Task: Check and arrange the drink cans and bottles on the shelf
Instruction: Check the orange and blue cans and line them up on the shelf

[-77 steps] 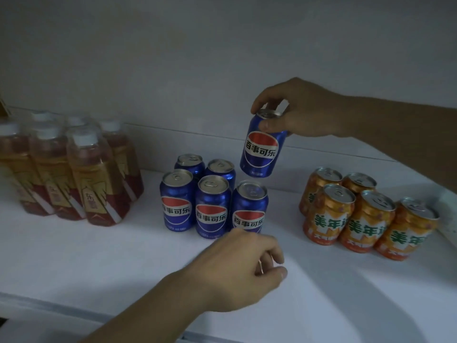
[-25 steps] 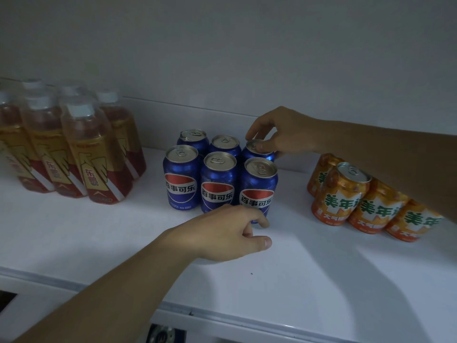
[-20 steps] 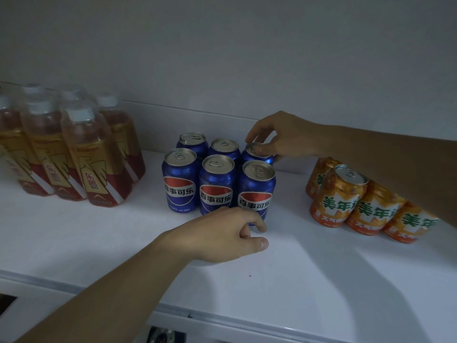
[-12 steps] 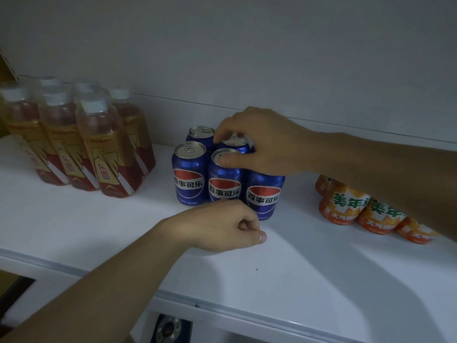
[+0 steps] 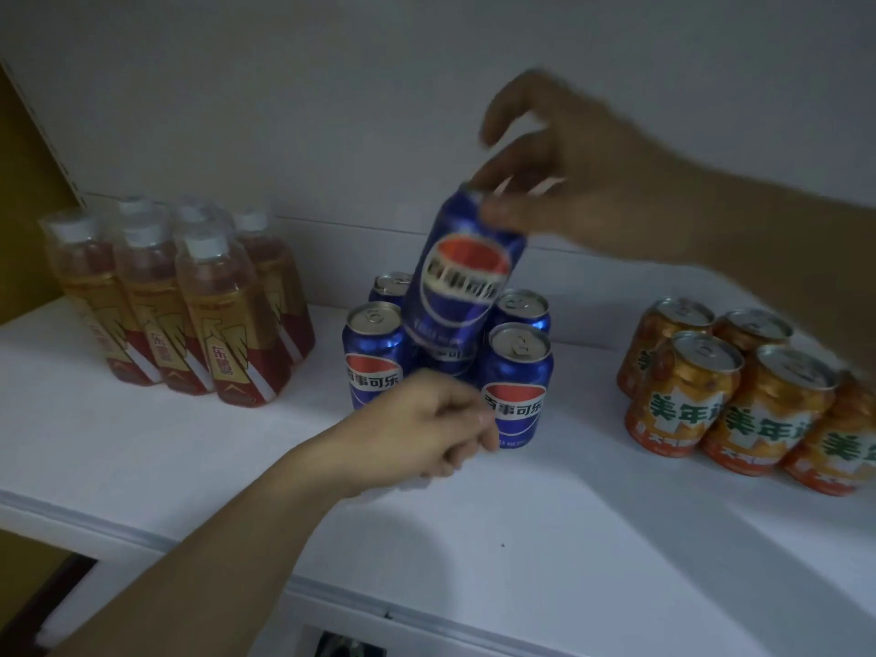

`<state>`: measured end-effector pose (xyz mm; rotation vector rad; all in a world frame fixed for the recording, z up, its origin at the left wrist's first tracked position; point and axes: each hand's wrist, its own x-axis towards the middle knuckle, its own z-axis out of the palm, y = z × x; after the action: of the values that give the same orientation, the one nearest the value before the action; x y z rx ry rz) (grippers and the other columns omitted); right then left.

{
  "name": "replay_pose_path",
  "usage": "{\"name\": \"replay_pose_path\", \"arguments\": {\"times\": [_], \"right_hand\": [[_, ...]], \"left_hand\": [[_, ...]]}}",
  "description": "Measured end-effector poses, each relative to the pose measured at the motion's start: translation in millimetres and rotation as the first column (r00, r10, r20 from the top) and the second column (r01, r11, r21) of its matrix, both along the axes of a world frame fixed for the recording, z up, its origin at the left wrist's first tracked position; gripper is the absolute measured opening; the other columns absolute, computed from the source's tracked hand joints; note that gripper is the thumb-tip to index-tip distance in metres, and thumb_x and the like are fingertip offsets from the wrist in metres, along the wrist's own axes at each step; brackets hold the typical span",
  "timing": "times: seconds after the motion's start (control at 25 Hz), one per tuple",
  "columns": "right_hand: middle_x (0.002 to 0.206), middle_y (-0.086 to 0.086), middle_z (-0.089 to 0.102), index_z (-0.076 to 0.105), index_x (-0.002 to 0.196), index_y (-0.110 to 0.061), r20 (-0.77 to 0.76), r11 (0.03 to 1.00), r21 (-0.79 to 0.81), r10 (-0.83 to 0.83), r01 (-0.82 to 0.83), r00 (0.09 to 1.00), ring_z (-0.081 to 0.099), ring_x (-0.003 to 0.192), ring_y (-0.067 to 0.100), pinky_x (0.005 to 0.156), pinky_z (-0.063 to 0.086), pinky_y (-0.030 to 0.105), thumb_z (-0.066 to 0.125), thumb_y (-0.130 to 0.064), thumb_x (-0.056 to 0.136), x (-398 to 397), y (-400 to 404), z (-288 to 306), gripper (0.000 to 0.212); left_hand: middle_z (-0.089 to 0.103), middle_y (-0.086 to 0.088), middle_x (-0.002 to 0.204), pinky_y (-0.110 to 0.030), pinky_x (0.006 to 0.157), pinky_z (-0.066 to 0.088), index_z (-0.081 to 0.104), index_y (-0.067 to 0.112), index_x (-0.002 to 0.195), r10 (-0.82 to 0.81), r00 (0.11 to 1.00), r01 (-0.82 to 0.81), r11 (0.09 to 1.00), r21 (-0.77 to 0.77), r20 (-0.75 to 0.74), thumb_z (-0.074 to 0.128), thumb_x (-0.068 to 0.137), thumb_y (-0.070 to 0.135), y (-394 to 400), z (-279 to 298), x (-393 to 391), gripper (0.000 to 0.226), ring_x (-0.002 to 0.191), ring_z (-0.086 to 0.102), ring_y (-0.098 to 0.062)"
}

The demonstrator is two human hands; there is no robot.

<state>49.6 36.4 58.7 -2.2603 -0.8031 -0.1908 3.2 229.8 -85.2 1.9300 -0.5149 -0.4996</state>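
My right hand (image 5: pixel 564 182) pinches the rim of a blue cola can (image 5: pixel 462 272) and holds it tilted in the air above the cluster of blue cola cans (image 5: pixel 516 381) on the white shelf (image 5: pixel 592 514). That hand and the lifted can are blurred. My left hand (image 5: pixel 426 424) hovers low in front of the cluster with its fingers loosely curled, holding nothing. It hides part of the front cans.
Several amber bottles (image 5: pixel 223 315) with white caps stand at the shelf's left. Several orange cans (image 5: pixel 739 395) stand at the right. The shelf's front edge (image 5: pixel 332 585) runs below my left forearm. A white back wall rises behind everything.
My right hand, which gripped the top of a front-row blue can half a second ago, has lifted that can up out of the cluster. My left hand stays nearly in place.
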Motion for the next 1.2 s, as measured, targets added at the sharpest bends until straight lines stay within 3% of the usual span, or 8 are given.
{"name": "replay_pose_path", "arguments": {"times": [0.12,0.24,0.36,0.64,0.88,1.04,1.12,1.2], "right_hand": [[0.111,0.014,0.075,0.049,0.115,-0.025,-0.064,0.969,0.240,0.081,-0.063,0.995,0.074,0.105,0.028,0.086,0.063,0.042,0.082,-0.026,0.082,-13.4,-41.1,24.8,0.047],[0.116,0.022,0.073,0.050,0.118,-0.020,-0.220,0.925,0.355,0.220,-0.132,0.950,0.072,0.108,0.034,0.086,0.059,0.039,0.086,-0.036,0.073,-22.5,-67.1,5.5,0.060],[0.122,0.015,0.074,0.051,0.130,-0.015,-0.208,0.885,0.463,0.168,-0.054,0.964,0.071,0.115,0.031,0.092,0.056,0.038,0.077,-0.026,0.087,-35.1,-82.5,-20.5,0.051],[0.122,0.012,0.071,0.038,0.152,-0.025,-0.234,0.608,0.789,0.166,0.088,0.958,0.070,0.110,0.028,0.089,0.056,0.037,0.054,-0.016,0.097,-81.6,-91.0,-96.1,0.058],[0.119,0.027,0.063,0.039,0.150,-0.015,-0.303,0.597,0.790,0.178,0.142,0.936,0.068,0.093,0.034,0.070,0.055,0.046,0.063,-0.028,0.088,-97.1,-113.4,-93.7,0.068],[0.125,0.015,0.064,0.046,0.149,-0.013,-0.380,0.514,0.825,0.195,0.236,0.904,0.064,0.109,0.032,0.086,0.054,0.050,0.055,-0.034,0.092,-93.1,-105.9,-101.2,0.061],[0.111,0.007,0.069,0.054,0.138,-0.011,-0.373,0.531,0.808,0.125,0.255,0.919,0.068,0.098,0.025,0.077,0.055,0.044,0.058,-0.032,0.091,-95.5,-101.3,-104.4,0.051],[0.106,0.003,0.071,0.056,0.133,-0.011,-0.330,0.539,0.810,0.096,0.230,0.939,0.069,0.095,0.018,0.077,0.057,0.035,0.056,-0.026,0.093,-98.7,-98.3,-103.8,0.042]], "left_hand": [[0.060,-0.010,0.067,-0.025,0.047,0.035,0.068,0.004,0.092,0.112,0.950,-0.255,0.817,-0.518,-0.291,0.039,0.104,0.033,-16.1,24.1,-2.7,0.043,0.049,0.048,-0.017],[0.072,-0.023,0.105,-0.037,0.067,0.051,0.070,0.007,0.116,-0.052,0.928,-0.249,0.652,-0.716,-0.370,0.036,0.089,0.060,-48.0,35.7,-13.6,0.069,0.074,0.070,-0.034],[0.073,-0.019,0.102,-0.030,0.054,0.053,0.067,0.009,0.119,0.008,0.931,-0.288,0.634,-0.718,-0.366,0.044,0.086,0.056,-79.7,35.6,-24.6,0.062,0.070,0.071,-0.030],[0.076,-0.013,0.106,-0.033,0.057,0.059,0.052,0.005,0.132,0.069,0.950,-0.282,0.611,-0.740,-0.306,0.060,0.083,0.037,-118.7,28.3,-33.9,0.059,0.087,0.074,-0.032],[0.074,-0.020,0.108,-0.033,0.054,0.055,0.056,0.009,0.131,0.010,0.941,-0.248,0.698,-0.672,-0.337,0.058,0.085,0.051,-127.8,20.1,-43.5,0.062,0.083,0.073,-0.035],[0.077,-0.021,0.093,-0.028,0.051,0.053,0.058,0.010,0.135,-0.050,0.885,-0.270,0.753,-0.600,-0.462,0.035,0.091,0.057,-139.8,21.1,-41.9,0.069,0.070,0.075,-0.032],[0.076,-0.016,0.067,-0.018,0.046,0.049,0.046,0.003,0.145,-0.032,0.937,-0.203,0.759,-0.619,-0.347,0.027,0.104,0.046,-130.2,12.1,-44.2,0.062,0.060,0.074,-0.013],[0.077,-0.015,0.074,-0.018,0.045,0.050,0.048,0.003,0.144,0.034,0.933,-0.259,0.755,-0.602,-0.358,0.039,0.101,0.047,-133.4,11.3,-37.8,0.063,0.063,0.073,-0.013]]}}
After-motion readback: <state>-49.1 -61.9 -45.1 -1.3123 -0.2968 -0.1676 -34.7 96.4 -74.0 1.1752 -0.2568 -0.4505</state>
